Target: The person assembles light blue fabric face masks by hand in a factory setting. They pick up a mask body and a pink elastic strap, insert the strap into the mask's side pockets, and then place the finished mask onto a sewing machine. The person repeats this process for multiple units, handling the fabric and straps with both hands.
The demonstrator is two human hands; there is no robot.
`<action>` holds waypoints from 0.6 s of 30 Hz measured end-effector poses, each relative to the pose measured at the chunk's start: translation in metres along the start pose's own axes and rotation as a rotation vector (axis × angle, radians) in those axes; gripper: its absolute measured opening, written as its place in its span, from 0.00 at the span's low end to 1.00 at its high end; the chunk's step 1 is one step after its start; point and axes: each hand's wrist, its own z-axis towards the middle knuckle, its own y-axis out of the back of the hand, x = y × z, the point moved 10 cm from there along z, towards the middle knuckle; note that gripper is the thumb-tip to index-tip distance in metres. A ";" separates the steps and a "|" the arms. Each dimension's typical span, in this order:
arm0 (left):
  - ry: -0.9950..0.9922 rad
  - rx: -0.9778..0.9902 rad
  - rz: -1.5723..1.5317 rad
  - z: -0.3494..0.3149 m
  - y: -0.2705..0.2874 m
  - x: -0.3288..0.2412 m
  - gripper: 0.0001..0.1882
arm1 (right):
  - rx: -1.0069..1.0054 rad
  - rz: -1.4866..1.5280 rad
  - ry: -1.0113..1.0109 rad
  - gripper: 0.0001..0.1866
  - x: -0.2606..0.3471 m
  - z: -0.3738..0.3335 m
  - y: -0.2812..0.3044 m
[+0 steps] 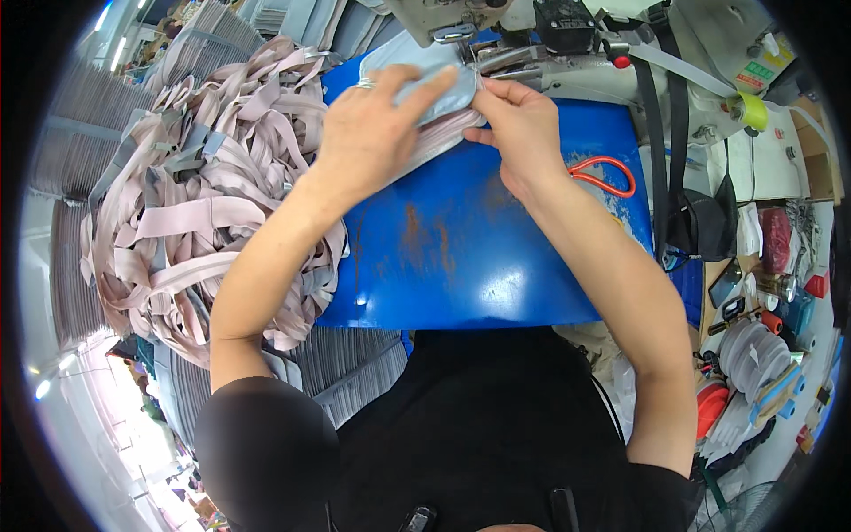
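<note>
A light blue-grey fabric piece (446,91) lies under the sewing machine (456,32) head at the top of the blue table (496,266). Below its edge runs a pale pink fabric strip (436,137). My left hand (377,129) rests over the fabric's left part, its fingers stretched out and apart. At the right edge, by the needle area, my right hand (523,120) pinches the fabric between thumb and forefinger. The needle itself is too small to make out.
Red-handled scissors (612,176) lie right of my right wrist. A tangled heap of pink straps (204,213) covers the left side, beside stacked grey panels (75,142). Black straps (675,133) hang at the machine's right. Assorted tools and white discs (753,355) sit far right.
</note>
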 end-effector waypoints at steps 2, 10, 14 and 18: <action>0.064 0.171 0.053 -0.023 -0.004 0.020 0.46 | -0.005 -0.065 0.014 0.16 0.004 -0.002 -0.006; -0.218 0.311 0.248 -0.007 0.025 -0.005 0.41 | -0.186 -0.391 0.160 0.18 0.009 -0.011 -0.007; -0.328 0.387 0.330 0.001 0.030 -0.009 0.37 | 0.051 -0.357 0.098 0.20 0.007 -0.008 0.010; -0.341 0.445 0.316 0.008 0.032 -0.012 0.33 | 0.077 -0.250 -0.026 0.19 0.007 -0.020 0.010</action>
